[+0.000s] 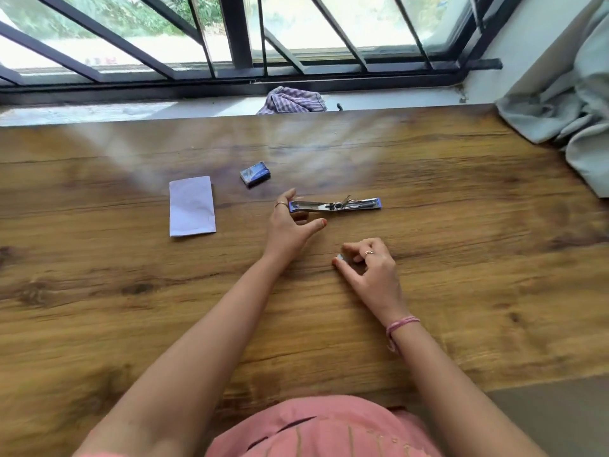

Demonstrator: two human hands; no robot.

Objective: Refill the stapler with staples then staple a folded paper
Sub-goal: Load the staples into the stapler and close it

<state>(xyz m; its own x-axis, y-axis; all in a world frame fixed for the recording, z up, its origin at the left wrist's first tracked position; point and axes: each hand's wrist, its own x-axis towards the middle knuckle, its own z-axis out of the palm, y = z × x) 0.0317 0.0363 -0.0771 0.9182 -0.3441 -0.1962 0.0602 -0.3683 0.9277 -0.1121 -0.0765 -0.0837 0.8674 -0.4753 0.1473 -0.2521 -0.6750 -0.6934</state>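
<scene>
A small metal stapler (334, 205) lies swung fully open and flat on the wooden table (131, 291), its blue-tipped ends pointing left and right. My left hand (290, 225) rests at its left end, fingers spread and touching it. My right hand (369, 262) is nearer me, thumb and forefinger pinching a small silvery strip of staples (339, 257). A blue staple box (255, 173) sits behind the stapler to the left. The folded white paper (191, 206) lies flat further left.
A checked cloth (291, 100) is bunched on the window sill at the back. A grey curtain (566, 103) drapes over the table's right far corner. Barred windows run along the back. The table edge is at lower right.
</scene>
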